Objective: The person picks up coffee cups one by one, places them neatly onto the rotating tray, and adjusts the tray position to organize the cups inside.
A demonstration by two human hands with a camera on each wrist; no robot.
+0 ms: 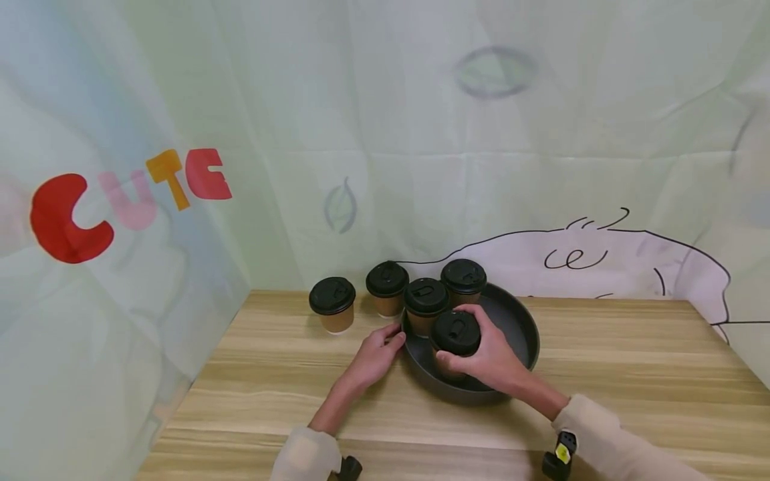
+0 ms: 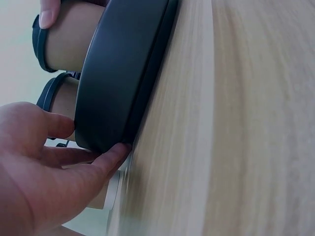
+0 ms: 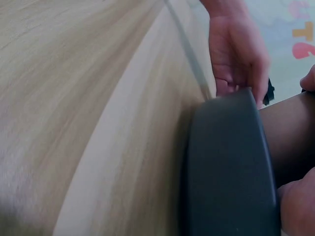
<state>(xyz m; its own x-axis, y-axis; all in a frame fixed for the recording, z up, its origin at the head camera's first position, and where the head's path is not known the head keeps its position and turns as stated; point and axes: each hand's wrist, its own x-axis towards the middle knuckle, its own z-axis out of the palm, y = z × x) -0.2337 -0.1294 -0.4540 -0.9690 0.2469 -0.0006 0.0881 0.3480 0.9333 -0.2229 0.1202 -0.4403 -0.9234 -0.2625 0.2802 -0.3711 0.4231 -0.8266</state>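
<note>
My right hand [image 1: 490, 357] grips a brown paper coffee cup [image 1: 455, 334] with a black lid, thumb on the near side and fingers round the far side. The cup is upright, inside the front part of a round dark pan [image 1: 529, 327]. At the pan's left edge, my left hand [image 1: 375, 357] holds the rim and outer wall between thumb and fingers; the left wrist view shows these fingertips [image 2: 118, 152] low on the wall. Two more lidded cups, a left one [image 1: 425, 298] and a back one [image 1: 464, 277], stand in the pan.
Left of the pan, two lidded cups stand on the wooden table [image 1: 289, 387]: one farther left [image 1: 333, 300], another close to the pan's back left [image 1: 388, 284]. A printed curtain [image 1: 385, 133] hangs right behind the table's back edge and along its left side.
</note>
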